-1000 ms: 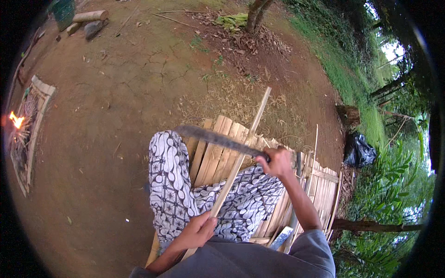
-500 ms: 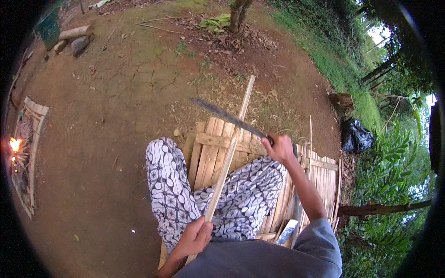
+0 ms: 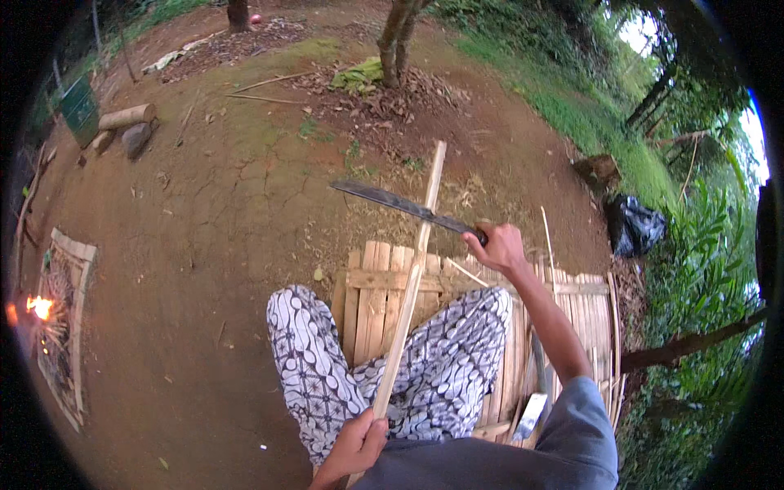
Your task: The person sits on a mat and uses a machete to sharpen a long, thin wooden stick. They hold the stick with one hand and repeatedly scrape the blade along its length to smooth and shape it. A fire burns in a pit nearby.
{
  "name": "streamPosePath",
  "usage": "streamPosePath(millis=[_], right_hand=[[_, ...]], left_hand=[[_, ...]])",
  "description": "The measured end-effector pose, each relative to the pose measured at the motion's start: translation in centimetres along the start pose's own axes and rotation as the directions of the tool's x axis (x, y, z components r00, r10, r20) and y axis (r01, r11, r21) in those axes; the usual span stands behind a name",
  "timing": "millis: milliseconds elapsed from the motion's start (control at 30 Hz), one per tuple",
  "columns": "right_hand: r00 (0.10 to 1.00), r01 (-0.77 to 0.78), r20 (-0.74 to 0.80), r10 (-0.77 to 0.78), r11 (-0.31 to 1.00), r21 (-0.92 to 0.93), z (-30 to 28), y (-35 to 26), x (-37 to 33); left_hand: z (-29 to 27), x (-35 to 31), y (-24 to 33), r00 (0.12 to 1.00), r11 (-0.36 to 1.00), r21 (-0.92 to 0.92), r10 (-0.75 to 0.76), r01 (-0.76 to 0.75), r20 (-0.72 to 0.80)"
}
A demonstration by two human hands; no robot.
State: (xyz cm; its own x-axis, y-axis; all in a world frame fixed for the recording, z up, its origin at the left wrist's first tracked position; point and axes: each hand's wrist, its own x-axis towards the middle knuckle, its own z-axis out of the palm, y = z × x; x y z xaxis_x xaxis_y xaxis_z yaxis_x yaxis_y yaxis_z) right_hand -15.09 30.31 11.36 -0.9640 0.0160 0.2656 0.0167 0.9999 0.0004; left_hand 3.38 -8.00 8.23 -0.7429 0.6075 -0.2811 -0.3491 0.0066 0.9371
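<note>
A long, pale strip of bamboo or wood (image 3: 400, 335) rises slantwise from my lap toward the ground ahead. My left hand (image 3: 357, 441) is closed around its near end, close to my waist. In my right hand (image 3: 498, 245) is the dark handle of a machete (image 3: 380, 196). Its blade lies across the strip toward the far end, pointing left, and appears to touch it. My patterned trouser legs (image 3: 449, 367) are bent beneath the strip.
I sit on a slatted bamboo bench (image 3: 580, 335). A tool with a pale flat end (image 3: 531, 415) rests on it at my right. At far left a small fire (image 3: 39, 307) burns beside a pale frame (image 3: 79, 327). A black plastic bag (image 3: 635, 226) and a stump (image 3: 599, 171) stand right.
My view has tilted up, showing more ground ahead. The machete, blurred before, is sharper and crosses the strip slightly nearer its far tip. Both hands keep their holds.
</note>
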Motion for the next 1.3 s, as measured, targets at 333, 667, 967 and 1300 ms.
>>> streamPosePath(millis=[333, 667, 967, 1300], right_hand=[[0.989, -0.037, -0.132, 0.066, 0.976, 0.216, -0.9, -1.8, -1.7], [0.897, 0.33, -0.371, -0.242, 0.924, 0.195, -5.9, -6.4, -4.1], [0.752, 0.618, -0.29, -0.592, 0.786, -0.005, -5.3, -9.0, -5.4], [0.814, 0.572, -0.178, -0.553, 0.817, 0.076, -4.2, -11.0, -8.3]], left_hand=[[-1.4, 1.2, 0.7, 0.994, 0.997, 0.075, 0.005, -0.013, 0.105], [-1.4, 8.4, 4.0, 0.985, 0.882, -0.465, 0.138, -0.076, 0.102], [0.9, 7.4, 2.8, 0.996, 0.849, -0.528, 0.052, -0.004, 0.077], [1.7, 7.3, 2.7, 0.999, 0.882, -0.47, -0.016, 0.035, 0.044]])
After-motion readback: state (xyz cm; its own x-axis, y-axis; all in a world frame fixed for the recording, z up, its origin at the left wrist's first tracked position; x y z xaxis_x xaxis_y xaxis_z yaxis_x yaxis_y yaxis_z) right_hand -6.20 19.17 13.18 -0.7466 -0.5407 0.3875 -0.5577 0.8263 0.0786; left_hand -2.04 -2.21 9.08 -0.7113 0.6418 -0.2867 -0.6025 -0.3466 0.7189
